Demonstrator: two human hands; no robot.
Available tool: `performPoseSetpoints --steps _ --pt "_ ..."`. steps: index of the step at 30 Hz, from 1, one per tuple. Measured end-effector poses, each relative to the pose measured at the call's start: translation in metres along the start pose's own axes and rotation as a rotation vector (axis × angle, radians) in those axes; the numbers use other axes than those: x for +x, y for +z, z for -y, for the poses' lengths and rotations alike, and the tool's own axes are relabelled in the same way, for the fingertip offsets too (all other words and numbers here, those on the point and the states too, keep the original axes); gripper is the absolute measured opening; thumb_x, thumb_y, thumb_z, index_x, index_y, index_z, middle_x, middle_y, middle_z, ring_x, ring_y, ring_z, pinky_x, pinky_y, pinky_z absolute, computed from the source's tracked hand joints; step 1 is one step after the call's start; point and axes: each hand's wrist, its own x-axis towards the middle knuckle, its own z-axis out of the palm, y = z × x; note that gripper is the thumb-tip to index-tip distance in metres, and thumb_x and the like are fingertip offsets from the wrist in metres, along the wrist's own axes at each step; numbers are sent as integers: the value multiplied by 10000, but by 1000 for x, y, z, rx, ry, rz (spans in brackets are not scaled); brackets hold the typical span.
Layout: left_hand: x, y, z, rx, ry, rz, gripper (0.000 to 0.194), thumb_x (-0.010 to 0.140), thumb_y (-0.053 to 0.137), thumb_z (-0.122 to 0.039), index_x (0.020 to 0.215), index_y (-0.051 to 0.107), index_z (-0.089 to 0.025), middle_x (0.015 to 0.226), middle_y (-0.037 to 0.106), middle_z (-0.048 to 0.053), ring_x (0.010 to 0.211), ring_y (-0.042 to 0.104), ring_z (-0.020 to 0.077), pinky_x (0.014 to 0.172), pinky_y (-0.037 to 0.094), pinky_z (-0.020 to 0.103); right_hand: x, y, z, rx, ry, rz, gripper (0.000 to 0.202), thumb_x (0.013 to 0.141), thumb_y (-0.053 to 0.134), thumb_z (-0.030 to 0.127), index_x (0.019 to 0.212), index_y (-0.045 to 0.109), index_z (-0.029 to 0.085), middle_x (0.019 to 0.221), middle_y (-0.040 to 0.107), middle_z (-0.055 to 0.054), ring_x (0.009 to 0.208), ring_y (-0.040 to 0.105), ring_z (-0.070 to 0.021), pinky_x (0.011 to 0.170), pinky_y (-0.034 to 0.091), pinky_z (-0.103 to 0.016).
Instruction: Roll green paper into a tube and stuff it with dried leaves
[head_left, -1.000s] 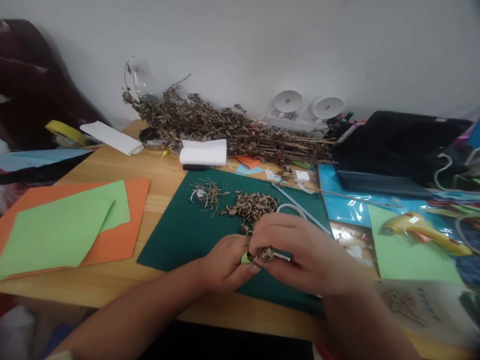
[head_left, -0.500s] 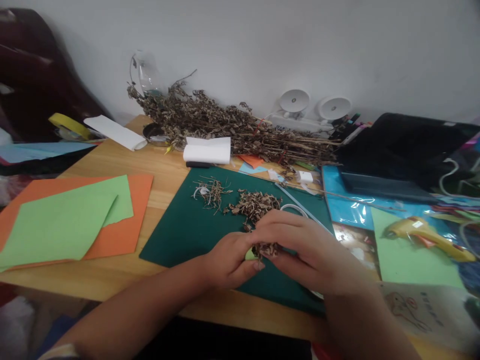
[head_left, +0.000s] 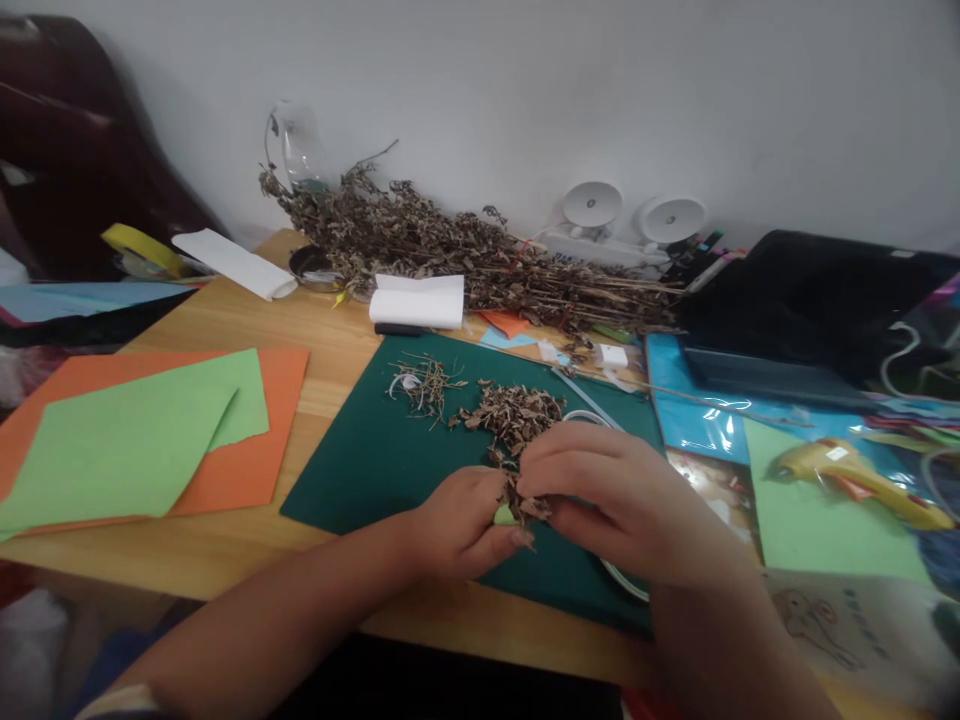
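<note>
My left hand [head_left: 466,525] is curled round a light green piece [head_left: 505,515] with dried leaves [head_left: 528,503] poking out of its top. Against those leaves press the closed fingers of my right hand [head_left: 600,490]. Just beyond my hands, a heap of crumbled dried leaves [head_left: 517,412] lies on the dark green mat [head_left: 375,450]. A small pile of thin stems [head_left: 427,385] sits left of the heap. Partly behind my right hand is a white ring-like object [head_left: 622,580].
Dried plant bundles [head_left: 450,240] lie along the wall. Green [head_left: 135,430] and orange sheets [head_left: 281,400] cover the left side. At the right are a yellow glue gun [head_left: 855,470], a blue packet [head_left: 697,410] and a black device [head_left: 810,310]. A white roll [head_left: 416,302] sits behind the mat.
My right hand has drawn slightly back to the right from my left hand, so more of the leaves between them shows. The view has shifted a little.
</note>
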Motion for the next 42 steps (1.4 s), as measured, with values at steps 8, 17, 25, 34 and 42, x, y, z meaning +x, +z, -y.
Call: performPoseSetpoints --steps 8,17,25,34,42 --pt "-1 -1 2 -98 -53 10 252 885 237 -322 751 398 -181 624 459 -3 560 457 112 534 408 224 0 -2 1 -6 -10 -1 138 800 487 124 898 570 175 831 545 -28 759 499 -90 687 420 -194" --pt "-1 -1 2 -81 -58 -23 270 885 224 -344 788 400 -165 613 482 7 527 450 114 512 408 232 1 -1 4 -34 -14 -22 227 798 434 68 948 563 179 844 560 -31 762 508 -90 680 425 -186" --pt "3 -3 0 -145 -96 43 312 878 221 -367 731 409 -166 630 500 25 569 489 126 543 424 243 1 3 2 -22 48 -86 52 787 504 130 769 488 176 738 577 -6 711 517 -94 656 425 -192" --pt "2 -2 1 -129 -86 72 345 882 183 -380 785 429 -158 661 525 41 604 509 140 569 432 257 2 -1 3 2 -37 -50 32 786 541 169 760 557 158 745 579 -14 717 515 -87 686 420 -201" --pt "0 -1 3 -74 -70 16 343 884 191 -377 769 430 -159 635 527 37 586 503 143 550 430 258 3 -3 4 -64 -5 0 133 793 530 259 805 599 145 806 544 -49 742 491 -115 689 407 -242"
